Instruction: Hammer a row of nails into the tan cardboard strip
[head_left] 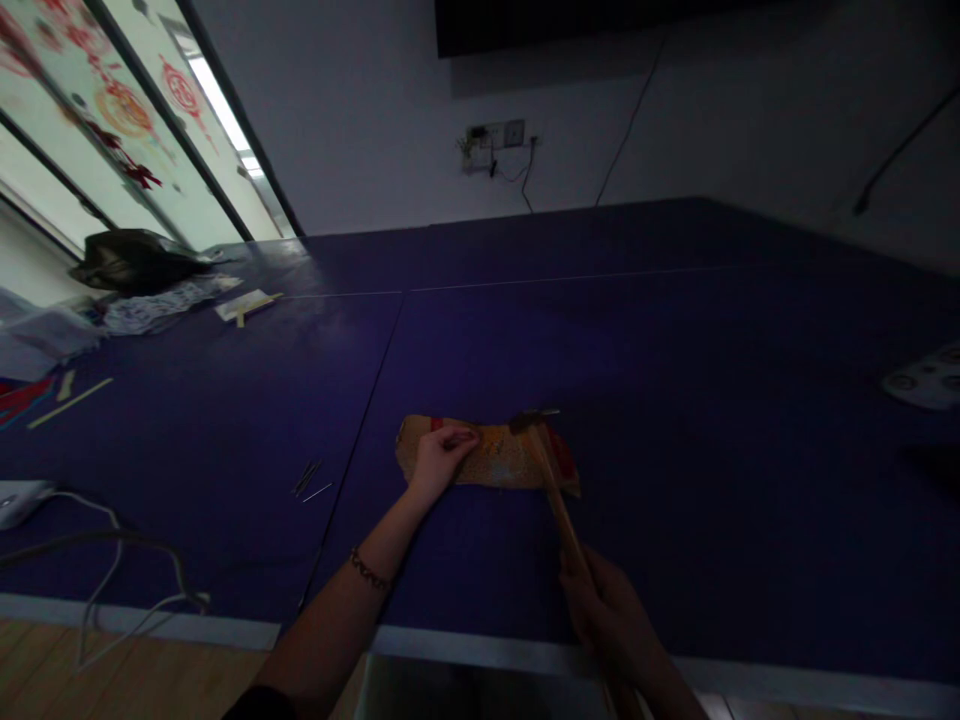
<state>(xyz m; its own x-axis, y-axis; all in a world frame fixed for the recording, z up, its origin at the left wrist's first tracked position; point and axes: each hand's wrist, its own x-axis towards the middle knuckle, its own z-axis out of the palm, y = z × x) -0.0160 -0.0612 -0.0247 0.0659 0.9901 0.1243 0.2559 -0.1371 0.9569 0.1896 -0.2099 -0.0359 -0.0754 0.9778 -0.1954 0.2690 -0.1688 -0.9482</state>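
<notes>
Hammer over the board, my fingers close by.

My right hand (600,595) is closed round the wooden handle of the hammer (551,480), its head (525,420) resting at the far edge of the board (495,455). My left hand (439,455) lies on the board's left part with fingertips pinched together near its top edge; whether they hold a nail I cannot tell, the light is too dim. The board lies flat on the blue desk (675,330), near its front edge. I judge the risk plain: the head sits near my fingers, so a blow off line could catch them, and the thin board could slide if I press too lightly. Loose nails (309,478) lie to the left.
</notes>
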